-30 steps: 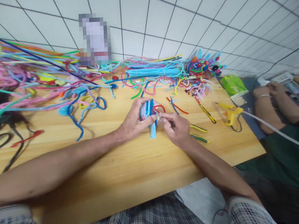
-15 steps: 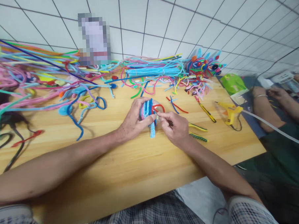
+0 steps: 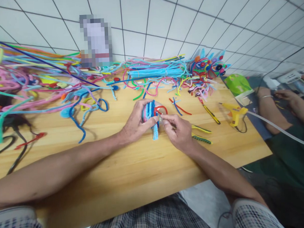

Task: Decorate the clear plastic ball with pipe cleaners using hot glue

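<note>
My left hand is wrapped around a small rounded body wound with blue and pink pipe cleaners. Its right end looks pale and partly see-through, and a light blue tail hangs from its underside. A red pipe cleaner makes a loop over that pale end. My right hand is closed in a pinch at the loop's lower end, close to the left thumb. The fingertips partly hide what they grip. Yellow-and-green-handled pliers lie just beyond the right hand.
Loose pipe cleaners heap up at the left, with a blue bundle at the back. Colourful finished figures stand by the wall. A utility knife and yellow glue gun lie right. Another person's hands are farther right.
The hands and the wrapped body keep almost the same position. The view has shifted very slightly, and the other person's hand at the right has moved a little.
</note>
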The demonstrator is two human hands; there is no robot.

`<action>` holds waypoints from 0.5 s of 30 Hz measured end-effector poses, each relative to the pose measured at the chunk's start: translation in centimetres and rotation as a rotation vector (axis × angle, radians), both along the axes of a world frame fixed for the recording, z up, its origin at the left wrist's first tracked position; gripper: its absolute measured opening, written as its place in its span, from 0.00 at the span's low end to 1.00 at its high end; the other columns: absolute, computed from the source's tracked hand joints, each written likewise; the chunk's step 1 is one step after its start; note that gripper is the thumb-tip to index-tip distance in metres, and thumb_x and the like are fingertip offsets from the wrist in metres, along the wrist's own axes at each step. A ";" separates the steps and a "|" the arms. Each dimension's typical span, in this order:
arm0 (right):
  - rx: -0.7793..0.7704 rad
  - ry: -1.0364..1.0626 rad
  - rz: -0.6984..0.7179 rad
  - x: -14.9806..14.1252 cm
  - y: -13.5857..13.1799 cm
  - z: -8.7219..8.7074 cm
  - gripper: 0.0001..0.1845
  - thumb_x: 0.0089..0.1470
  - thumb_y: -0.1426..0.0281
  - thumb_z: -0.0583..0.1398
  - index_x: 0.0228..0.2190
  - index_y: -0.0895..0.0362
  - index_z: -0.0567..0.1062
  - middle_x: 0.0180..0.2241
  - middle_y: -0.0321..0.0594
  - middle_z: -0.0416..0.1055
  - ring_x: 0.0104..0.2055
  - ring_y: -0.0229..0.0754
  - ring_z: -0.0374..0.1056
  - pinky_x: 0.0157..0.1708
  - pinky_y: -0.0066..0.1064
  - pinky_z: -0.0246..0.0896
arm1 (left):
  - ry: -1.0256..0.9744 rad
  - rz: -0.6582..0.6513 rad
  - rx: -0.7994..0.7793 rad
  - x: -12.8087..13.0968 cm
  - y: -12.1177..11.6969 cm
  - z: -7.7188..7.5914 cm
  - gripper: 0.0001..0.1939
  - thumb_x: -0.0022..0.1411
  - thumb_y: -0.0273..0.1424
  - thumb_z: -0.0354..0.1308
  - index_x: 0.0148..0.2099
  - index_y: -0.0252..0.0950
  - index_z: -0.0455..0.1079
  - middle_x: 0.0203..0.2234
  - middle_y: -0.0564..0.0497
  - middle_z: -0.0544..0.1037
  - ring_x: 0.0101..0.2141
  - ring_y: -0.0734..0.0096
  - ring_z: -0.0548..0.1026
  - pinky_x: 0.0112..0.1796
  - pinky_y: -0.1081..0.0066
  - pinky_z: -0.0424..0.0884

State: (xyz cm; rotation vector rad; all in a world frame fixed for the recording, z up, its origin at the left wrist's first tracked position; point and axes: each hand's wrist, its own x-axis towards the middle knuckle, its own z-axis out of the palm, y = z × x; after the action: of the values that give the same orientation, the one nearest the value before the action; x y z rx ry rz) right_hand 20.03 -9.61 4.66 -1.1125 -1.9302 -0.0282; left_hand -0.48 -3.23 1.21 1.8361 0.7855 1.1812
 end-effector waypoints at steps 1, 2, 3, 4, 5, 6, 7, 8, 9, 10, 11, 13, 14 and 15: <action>-0.006 0.007 -0.001 0.0 0.0 0.0 0.13 0.67 0.77 0.61 0.49 0.52 0.81 0.32 0.34 0.85 0.29 0.36 0.79 0.32 0.26 0.74 | -0.001 0.002 0.000 0.0 0.0 0.0 0.30 0.71 0.46 0.66 0.67 0.42 0.63 0.59 0.41 0.73 0.59 0.51 0.73 0.63 0.45 0.71; -0.010 0.011 0.000 0.0 0.0 -0.1 0.13 0.67 0.77 0.61 0.49 0.52 0.81 0.32 0.34 0.85 0.29 0.36 0.79 0.32 0.26 0.74 | -0.003 0.005 0.000 0.1 0.0 0.0 0.30 0.71 0.46 0.66 0.67 0.42 0.63 0.59 0.41 0.73 0.59 0.51 0.73 0.63 0.45 0.71; -0.012 0.011 -0.001 0.0 0.0 -0.1 0.13 0.67 0.76 0.61 0.49 0.52 0.81 0.32 0.34 0.85 0.28 0.35 0.78 0.32 0.26 0.74 | -0.008 0.008 0.000 0.1 0.0 0.0 0.29 0.71 0.46 0.66 0.67 0.42 0.63 0.59 0.41 0.73 0.60 0.51 0.73 0.63 0.45 0.71; -0.010 0.006 -0.004 0.0 0.1 -0.1 0.13 0.67 0.76 0.61 0.49 0.52 0.81 0.32 0.34 0.85 0.27 0.35 0.77 0.32 0.26 0.74 | -0.014 0.011 0.002 0.1 0.0 -0.1 0.29 0.71 0.46 0.66 0.67 0.43 0.63 0.59 0.41 0.73 0.60 0.51 0.73 0.63 0.46 0.71; -0.006 -0.006 -0.009 0.0 0.1 -0.1 0.13 0.68 0.76 0.61 0.48 0.52 0.81 0.31 0.34 0.84 0.27 0.35 0.77 0.32 0.26 0.74 | -0.019 0.012 0.006 0.1 0.0 -0.1 0.29 0.71 0.46 0.66 0.67 0.43 0.64 0.59 0.41 0.73 0.60 0.51 0.73 0.63 0.46 0.71; -0.001 -0.022 -0.015 0.0 0.1 -0.1 0.12 0.68 0.75 0.61 0.48 0.52 0.81 0.31 0.33 0.84 0.27 0.36 0.77 0.32 0.26 0.74 | -0.022 0.012 0.009 0.1 0.0 -0.1 0.29 0.71 0.46 0.66 0.67 0.43 0.64 0.59 0.42 0.74 0.60 0.51 0.73 0.63 0.46 0.71; 0.005 -0.038 -0.021 0.0 0.1 -0.1 0.12 0.68 0.75 0.61 0.48 0.52 0.81 0.30 0.33 0.84 0.27 0.36 0.77 0.32 0.26 0.74 | -0.023 0.011 0.012 0.1 0.0 -0.1 0.29 0.71 0.46 0.66 0.67 0.43 0.64 0.59 0.42 0.74 0.60 0.51 0.74 0.63 0.46 0.71; 0.011 -0.051 -0.024 0.0 0.2 -0.1 0.12 0.68 0.75 0.61 0.48 0.52 0.81 0.30 0.34 0.84 0.27 0.36 0.77 0.31 0.26 0.74 | -0.022 0.010 0.012 0.1 -0.1 -0.1 0.29 0.71 0.46 0.66 0.67 0.43 0.64 0.59 0.42 0.74 0.59 0.51 0.74 0.63 0.46 0.71; 0.017 -0.061 -0.025 0.0 0.2 0.0 0.12 0.68 0.75 0.61 0.48 0.52 0.81 0.31 0.34 0.84 0.27 0.35 0.76 0.31 0.26 0.74 | -0.019 0.009 0.011 0.1 -0.1 -0.1 0.29 0.71 0.45 0.66 0.67 0.43 0.64 0.59 0.41 0.74 0.59 0.51 0.74 0.63 0.46 0.72; 0.020 -0.072 -0.023 0.0 0.2 0.0 0.12 0.68 0.75 0.60 0.48 0.52 0.81 0.32 0.34 0.85 0.26 0.35 0.76 0.31 0.26 0.74 | -0.017 0.009 0.007 0.1 -0.1 0.0 0.29 0.71 0.45 0.66 0.67 0.43 0.64 0.59 0.41 0.74 0.59 0.51 0.74 0.63 0.45 0.72; 0.022 -0.081 -0.021 0.0 0.2 0.1 0.12 0.68 0.75 0.60 0.48 0.52 0.81 0.32 0.35 0.85 0.26 0.35 0.76 0.32 0.26 0.74 | -0.015 0.009 0.002 0.1 -0.1 0.0 0.28 0.71 0.45 0.66 0.67 0.43 0.64 0.60 0.41 0.73 0.59 0.51 0.74 0.63 0.45 0.72; 0.029 -0.099 -0.017 -0.1 0.3 0.2 0.12 0.69 0.75 0.60 0.48 0.52 0.81 0.33 0.35 0.85 0.27 0.35 0.76 0.33 0.27 0.74 | -0.013 0.010 -0.007 0.1 -0.2 0.1 0.28 0.71 0.46 0.65 0.67 0.42 0.64 0.60 0.41 0.73 0.59 0.50 0.74 0.63 0.45 0.72; 0.037 -0.106 -0.014 -0.2 0.4 0.2 0.12 0.68 0.76 0.60 0.48 0.52 0.81 0.32 0.35 0.85 0.27 0.35 0.76 0.33 0.27 0.74 | -0.013 0.010 -0.009 0.1 -0.2 0.1 0.29 0.72 0.46 0.65 0.67 0.42 0.64 0.60 0.41 0.73 0.59 0.50 0.74 0.63 0.45 0.72; 0.047 -0.109 -0.012 -0.2 0.4 0.2 0.12 0.68 0.76 0.60 0.48 0.52 0.81 0.32 0.34 0.84 0.27 0.35 0.76 0.33 0.27 0.74 | -0.013 0.008 -0.009 0.1 -0.2 0.1 0.29 0.72 0.46 0.65 0.67 0.42 0.64 0.60 0.41 0.72 0.59 0.50 0.74 0.63 0.46 0.72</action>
State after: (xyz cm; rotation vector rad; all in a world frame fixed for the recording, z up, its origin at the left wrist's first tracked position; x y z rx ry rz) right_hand 19.84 -9.19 4.88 -1.1115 -2.0086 -0.1434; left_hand -0.41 -3.39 1.32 1.8172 0.7907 1.1918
